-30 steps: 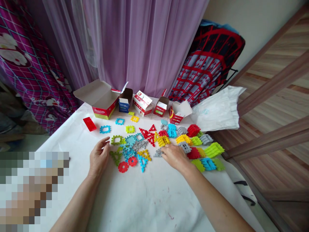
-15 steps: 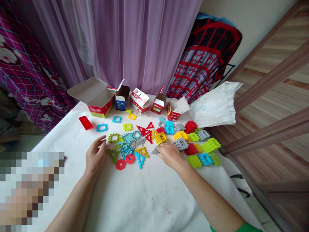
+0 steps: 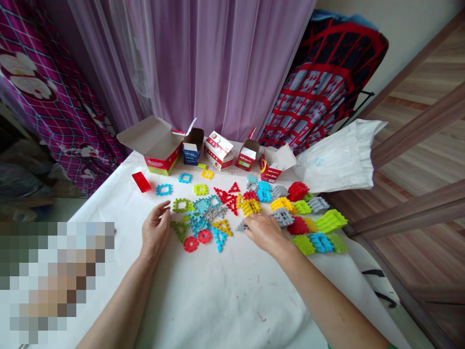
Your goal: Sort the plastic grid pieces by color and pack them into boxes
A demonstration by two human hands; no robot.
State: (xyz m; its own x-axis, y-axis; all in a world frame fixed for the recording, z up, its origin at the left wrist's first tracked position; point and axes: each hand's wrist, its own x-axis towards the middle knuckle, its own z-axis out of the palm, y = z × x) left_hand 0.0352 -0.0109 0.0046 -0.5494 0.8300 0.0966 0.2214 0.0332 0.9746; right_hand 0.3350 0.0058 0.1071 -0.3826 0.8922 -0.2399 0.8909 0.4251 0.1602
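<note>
Left hand just left of green square frame, fingers loosely apart. Right hand over gray triangle piece, mid-table, near side of yellow stack; can't tell if fingers grip.

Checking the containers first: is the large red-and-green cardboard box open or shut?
The box is open: its broad pale flap juts outward, exposing the inside.
</note>
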